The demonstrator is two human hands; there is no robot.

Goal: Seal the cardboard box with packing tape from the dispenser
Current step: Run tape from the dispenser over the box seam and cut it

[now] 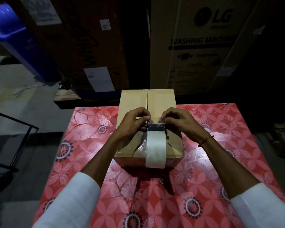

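Note:
A closed cardboard box [135,102] stands on the red flowered table [220,162], its centre seam running away from me. On its near half rests the tape dispenser [156,128] with a roll of clear packing tape [155,150] that hangs over the near edge. My left hand [133,122] and my right hand [181,122] meet just above the dispenser's black front. Both pinch the free end of the tape [155,120], which looks crumpled between the fingertips. Some clear tape lies on the box top beside the roll.
Behind the table stand big cartons, one a washing-machine carton [204,46] at the right. A blue bin [15,38] leans at the far left. A black metal frame [15,137] stands on the floor left of the table.

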